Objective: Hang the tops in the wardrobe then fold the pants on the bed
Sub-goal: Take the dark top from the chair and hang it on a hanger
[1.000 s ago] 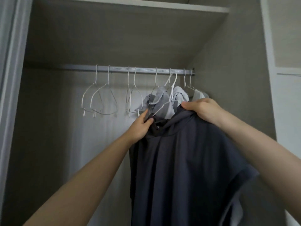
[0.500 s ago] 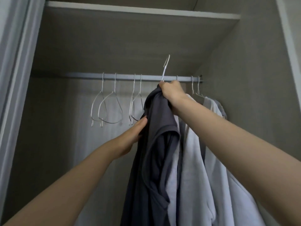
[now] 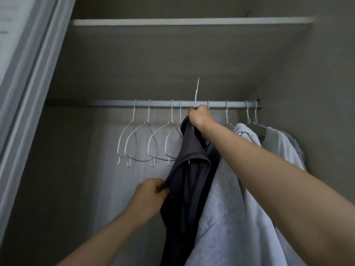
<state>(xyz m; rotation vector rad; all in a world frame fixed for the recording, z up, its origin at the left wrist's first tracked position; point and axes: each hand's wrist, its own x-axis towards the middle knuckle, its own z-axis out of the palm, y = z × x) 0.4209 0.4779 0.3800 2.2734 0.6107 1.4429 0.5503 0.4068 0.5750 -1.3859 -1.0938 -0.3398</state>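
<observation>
A dark grey top (image 3: 189,181) hangs from a white hanger whose hook (image 3: 196,93) sticks up above the wardrobe rail (image 3: 163,103). My right hand (image 3: 199,117) is shut on the hanger's neck and the top's collar, right at the rail. Lower down, my left hand (image 3: 149,196) pinches the top's left edge. To the right, light grey tops (image 3: 247,189) hang on the rail, partly hidden by my right arm.
Several empty white hangers (image 3: 146,141) hang on the rail's left half. A shelf (image 3: 192,22) runs above the rail. The wardrobe's sliding door frame (image 3: 32,89) stands at the left and its side wall (image 3: 317,93) at the right.
My right hand has lifted the hanger with the dark top up to the rail, its hook now above it. My left hand slid down from the collar to the top's side edge.
</observation>
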